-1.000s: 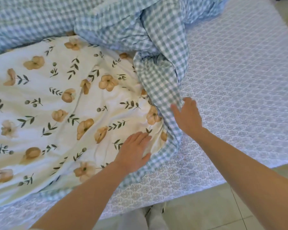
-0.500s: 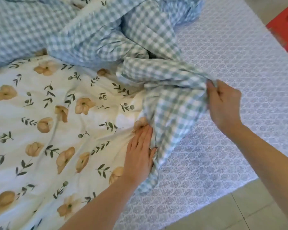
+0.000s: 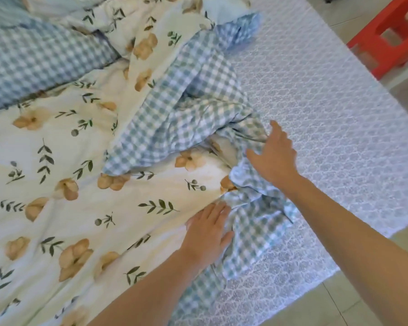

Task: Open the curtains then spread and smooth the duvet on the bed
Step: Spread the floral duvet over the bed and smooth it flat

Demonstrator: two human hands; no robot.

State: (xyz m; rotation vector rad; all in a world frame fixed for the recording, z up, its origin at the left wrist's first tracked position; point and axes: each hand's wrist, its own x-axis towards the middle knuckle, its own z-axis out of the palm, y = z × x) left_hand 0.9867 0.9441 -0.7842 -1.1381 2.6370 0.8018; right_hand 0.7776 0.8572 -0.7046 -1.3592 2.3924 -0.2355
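The duvet (image 3: 85,189) lies rumpled over the left part of the bed, white with tan flowers on one side and blue-green gingham on the other. A twisted gingham fold (image 3: 189,109) runs down its right edge. My left hand (image 3: 207,234) rests flat on the floral side, fingers together, beside the bunched gingham corner (image 3: 254,227). My right hand (image 3: 273,156) hovers just over that bunched edge with fingers spread, holding nothing. The curtains are out of view.
The mattress (image 3: 327,128), covered by a pale blue patterned sheet, is bare on the right. A red plastic stool (image 3: 386,36) stands on the tiled floor (image 3: 339,311) beyond the bed's far right edge.
My right hand has let go of the gingham fold it was pulling, and now hangs open over it. The fold has dropped lower. My left hand stays pressed on the floral side.
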